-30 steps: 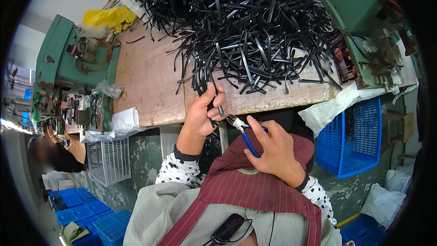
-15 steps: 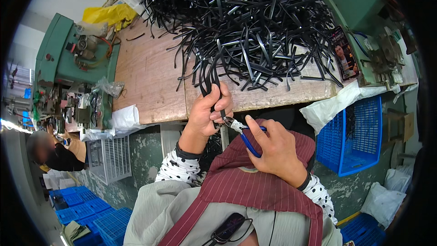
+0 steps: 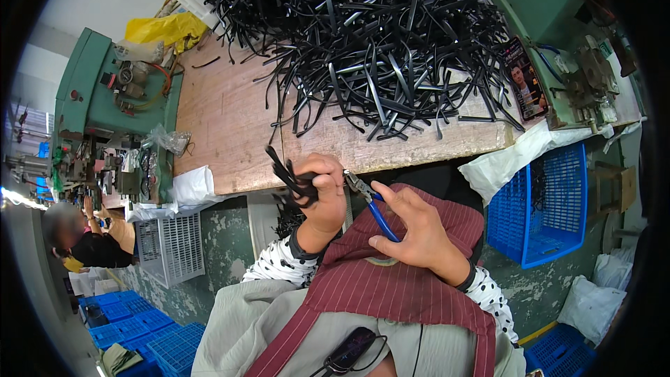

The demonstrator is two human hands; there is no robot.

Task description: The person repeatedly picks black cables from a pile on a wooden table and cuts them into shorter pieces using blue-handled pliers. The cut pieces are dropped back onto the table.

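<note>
A bunch of black eyeglass temples [image 3: 283,172] is gripped in my left hand [image 3: 324,202], just off the table's front edge. Their ends stick out toward the upper left, and the fingers hide the rest. Blue-handled cutting pliers [image 3: 380,218] lie in my right hand [image 3: 421,234], with the thumb and fingers around the handles. The jaws of the pliers point up and left, close to the left fingertips. Whether they touch a temple I cannot tell. Beyond my hands, a large heap of black temples [image 3: 377,49] covers the back of the wooden table [image 3: 223,119].
Green machines [image 3: 87,91] flank the table, and a phone [image 3: 525,80] leans at the right one. A blue crate [image 3: 537,209] stands below right, a white crate [image 3: 171,248] below left. Another person [image 3: 101,237] sits at far left. Blue baskets [image 3: 171,349] are at lower left.
My left hand has turned, so the temples swing from pointing up toward the heap to pointing upper left. The pliers have shifted slightly and remain in my right hand, whose fingers have moved.
</note>
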